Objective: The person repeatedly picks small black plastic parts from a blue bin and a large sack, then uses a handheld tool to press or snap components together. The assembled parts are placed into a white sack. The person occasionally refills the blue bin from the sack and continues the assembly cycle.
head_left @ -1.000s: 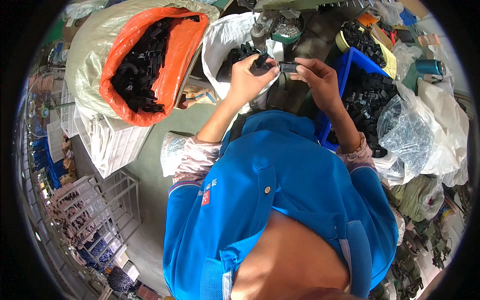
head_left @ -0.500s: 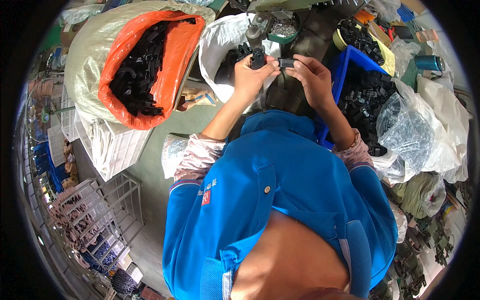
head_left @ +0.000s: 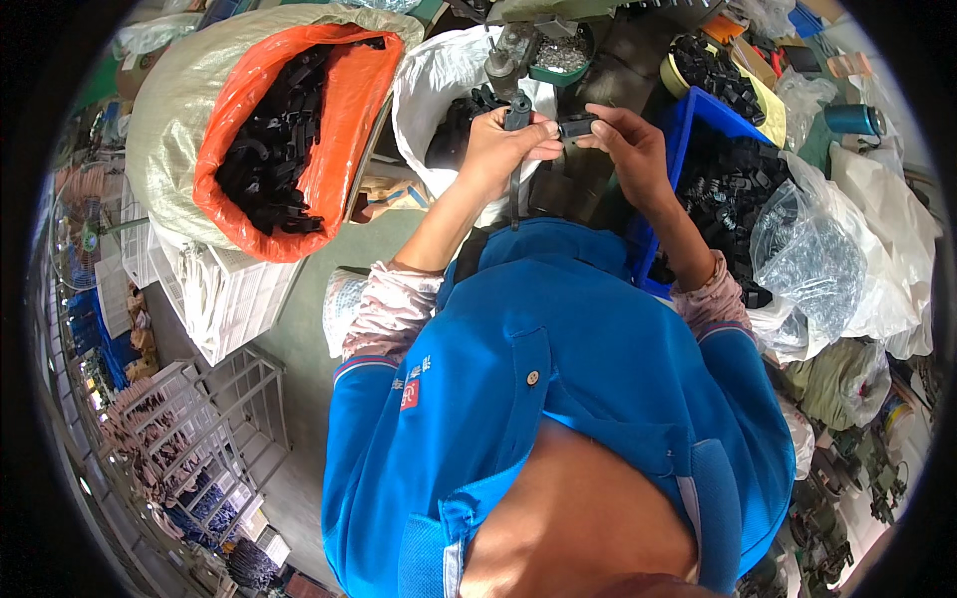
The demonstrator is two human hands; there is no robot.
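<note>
My left hand is closed around a long black plastic part, whose rounded end pokes up above the fingers. A narrow dark strip runs down below that hand toward my blue shirt; whether it belongs to the same part I cannot tell. In my right hand, thumb and fingers pinch a small black rectangular piece. The piece lies between the two hands, its left end close to the left fingertips; whether it touches the long part is hidden. Behind the left hand, a white sack holds black parts.
An orange-lined sack full of black parts stands at left. To the right is a blue crate of black parts and springs, with clear plastic bags beside it. A green tray of small metal pieces and a metal machine spindle stand ahead.
The small black piece has tilted and shifted slightly, its right end now higher. My right fingers have spread and risen a little. More of the dark strip shows below my left hand.
</note>
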